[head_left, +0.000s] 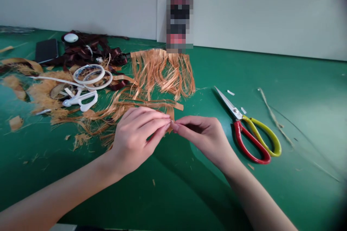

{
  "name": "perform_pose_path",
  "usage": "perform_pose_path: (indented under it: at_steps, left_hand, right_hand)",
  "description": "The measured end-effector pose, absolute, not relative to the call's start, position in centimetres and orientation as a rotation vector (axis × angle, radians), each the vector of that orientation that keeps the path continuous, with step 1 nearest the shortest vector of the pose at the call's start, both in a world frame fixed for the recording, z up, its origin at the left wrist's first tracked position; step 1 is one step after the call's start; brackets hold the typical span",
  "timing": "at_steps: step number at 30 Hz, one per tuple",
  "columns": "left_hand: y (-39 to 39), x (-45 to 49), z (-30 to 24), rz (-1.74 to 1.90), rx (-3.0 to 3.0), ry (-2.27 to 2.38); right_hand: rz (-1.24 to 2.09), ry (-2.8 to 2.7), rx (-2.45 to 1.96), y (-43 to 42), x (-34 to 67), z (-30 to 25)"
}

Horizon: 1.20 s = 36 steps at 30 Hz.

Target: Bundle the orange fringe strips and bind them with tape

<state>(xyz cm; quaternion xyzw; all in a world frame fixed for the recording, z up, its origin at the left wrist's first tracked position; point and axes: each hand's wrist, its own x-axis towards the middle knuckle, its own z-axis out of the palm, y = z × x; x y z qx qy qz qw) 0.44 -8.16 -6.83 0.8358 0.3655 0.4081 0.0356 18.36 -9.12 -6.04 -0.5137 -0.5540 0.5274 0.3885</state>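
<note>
My left hand (135, 131) and my right hand (207, 135) meet fingertip to fingertip above the green table. Both are closed in a pinch on a tan ribbon (170, 111), whose middle is hidden by the fingers. Left of and behind my left hand lie frayed tan ribbon strips (116, 104), their threads hanging loose. Farther back, fringed tan ribbon pieces (162, 68) are spread in a row. Scissors (244, 122) with one red and one yellow handle lie apart from my right hand, blades pointing away.
Two tape rolls (89, 74) and white-handled scissors (88, 100) rest amid ribbon scraps at left. Behind them are a dark ribbon heap (92, 48) and a black flat device (46, 50). Thin strands (273, 115) lie at right. A pale wall (244, 11) bounds the back.
</note>
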Motion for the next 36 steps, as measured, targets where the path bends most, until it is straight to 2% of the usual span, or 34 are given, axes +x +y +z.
perform_pose_path:
  at_steps: [12, 24, 36]
  left_hand:
    - [-8.29, 0.35, -6.66, 1.183, 2.552, 1.086]
    - [-7.87, 0.07, -6.63, 1.047, 2.89, 0.995]
    - [-7.98, -0.05, -7.22, 1.099, 2.785, 1.044]
  right_hand:
    - [1.017, -1.643, -1.28, -9.82, 17.85, -5.62]
    - [0.921, -1.83, -1.282, -9.87, 17.74, -5.86]
    - [0.742, -1.959, -1.18, -10.02, 17.62, -6.43]
